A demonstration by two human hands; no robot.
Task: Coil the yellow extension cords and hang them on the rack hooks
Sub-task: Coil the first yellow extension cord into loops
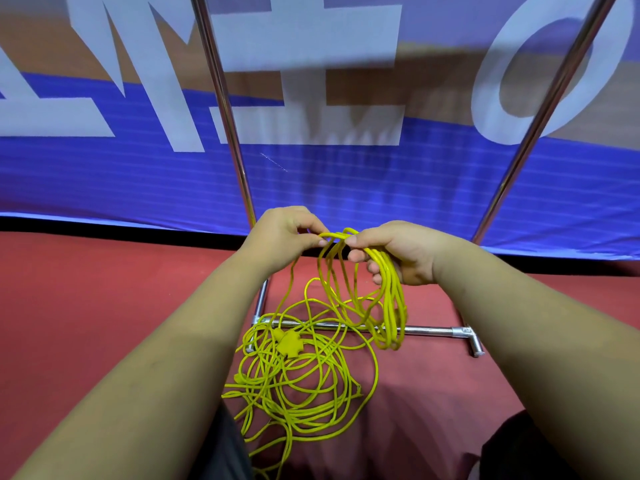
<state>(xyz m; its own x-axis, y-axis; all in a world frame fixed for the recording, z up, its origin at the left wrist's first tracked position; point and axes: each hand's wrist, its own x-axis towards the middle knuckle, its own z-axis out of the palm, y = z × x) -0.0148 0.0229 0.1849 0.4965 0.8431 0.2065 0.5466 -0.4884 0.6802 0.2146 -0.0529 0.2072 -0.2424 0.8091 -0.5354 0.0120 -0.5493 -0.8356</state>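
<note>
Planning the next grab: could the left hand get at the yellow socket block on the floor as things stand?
Probably yes, once freed: the left hand pinches a cord strand, but the socket block lies exposed on the loose tangle below it.

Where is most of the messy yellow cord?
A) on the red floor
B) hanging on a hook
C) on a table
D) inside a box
A: most of the yellow cord lies tangled on the red floor, and the right hand holds up only a few loops.
</note>
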